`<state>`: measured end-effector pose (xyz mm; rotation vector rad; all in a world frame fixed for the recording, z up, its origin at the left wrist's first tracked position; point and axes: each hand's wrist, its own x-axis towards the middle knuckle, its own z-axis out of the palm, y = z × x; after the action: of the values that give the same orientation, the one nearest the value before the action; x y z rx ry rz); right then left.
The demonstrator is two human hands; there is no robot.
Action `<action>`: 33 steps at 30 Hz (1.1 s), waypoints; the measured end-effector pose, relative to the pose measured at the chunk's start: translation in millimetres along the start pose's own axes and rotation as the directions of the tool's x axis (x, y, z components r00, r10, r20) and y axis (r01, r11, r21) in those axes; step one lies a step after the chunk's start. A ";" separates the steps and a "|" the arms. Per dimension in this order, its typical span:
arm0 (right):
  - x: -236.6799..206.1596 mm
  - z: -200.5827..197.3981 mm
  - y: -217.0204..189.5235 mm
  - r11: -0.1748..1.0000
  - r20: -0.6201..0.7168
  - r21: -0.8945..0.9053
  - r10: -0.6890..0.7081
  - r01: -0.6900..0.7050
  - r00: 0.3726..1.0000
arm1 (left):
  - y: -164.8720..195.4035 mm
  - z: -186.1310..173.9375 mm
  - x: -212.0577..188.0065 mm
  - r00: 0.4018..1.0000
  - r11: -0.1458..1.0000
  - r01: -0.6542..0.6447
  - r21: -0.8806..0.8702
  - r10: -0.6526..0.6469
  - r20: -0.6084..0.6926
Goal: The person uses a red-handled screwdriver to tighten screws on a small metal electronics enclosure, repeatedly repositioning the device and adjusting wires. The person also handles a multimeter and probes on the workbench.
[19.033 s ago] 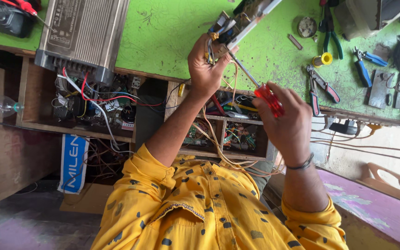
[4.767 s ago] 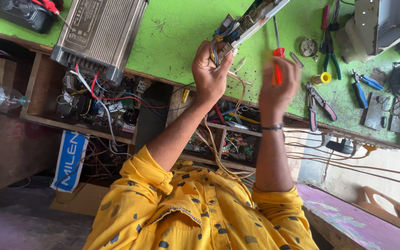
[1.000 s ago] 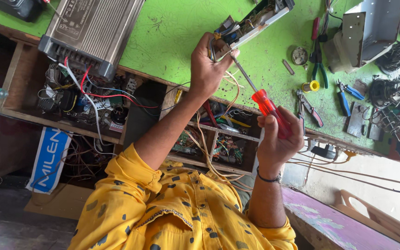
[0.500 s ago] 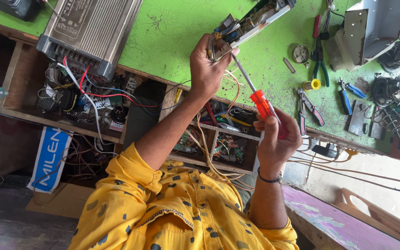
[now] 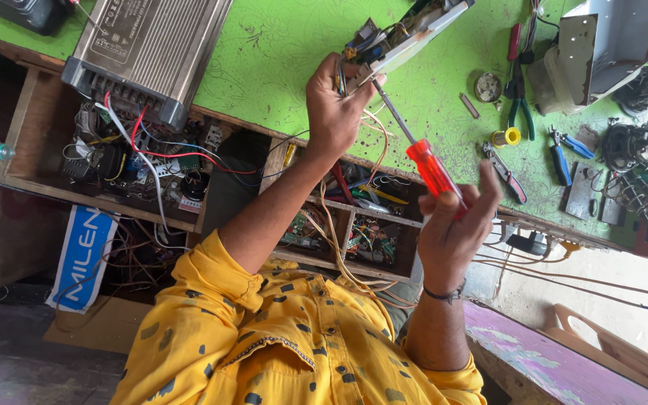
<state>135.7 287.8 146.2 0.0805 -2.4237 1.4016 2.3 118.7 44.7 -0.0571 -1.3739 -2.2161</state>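
My left hand (image 5: pixel 335 112) is raised over the green bench and grips the lower end of a long circuit-board assembly (image 5: pixel 406 37) with wires trailing from it. My right hand (image 5: pixel 455 232) is closed on the red handle of a screwdriver (image 5: pixel 433 169). The thin metal shaft slants up and left, and its tip touches the board just beside my left thumb. Tan wires hang from the board down past my left wrist.
A grey finned metal box (image 5: pixel 151 52) lies on the green bench top (image 5: pixel 279 52). Pliers (image 5: pixel 519 97), blue-handled cutters (image 5: pixel 564 150), a yellow spool (image 5: pixel 508 137) and a metal housing (image 5: pixel 601 45) lie to the right. Open drawers (image 5: pixel 136 157) hold tangled wires and parts.
Several seconds ago my right hand held the screwdriver upright beside the board; it has dropped lower and the shaft now slants to the board. Over the last second both hands have barely moved.
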 end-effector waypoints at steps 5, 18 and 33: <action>-2.9 2.9 -9.6 0.930 -0.019 -0.104 -0.356 0.352 0.934 | 2.0 1.1 -0.8 1.000 0.998 0.008 0.070 -0.008 0.000; -10.8 1.5 8.3 0.990 0.038 -0.015 -0.140 0.141 0.989 | 5.1 0.1 2.2 1.000 0.998 -0.010 0.059 0.012 -0.020; -5.6 -0.8 3.0 0.995 0.039 -0.062 -0.069 0.072 0.997 | 0.2 -1.6 0.9 0.999 0.999 -0.036 -0.022 0.035 -0.042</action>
<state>140.5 289.3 142.3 0.1760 -2.4681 1.3023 2.0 117.0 44.4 -0.0431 -1.3156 -2.1920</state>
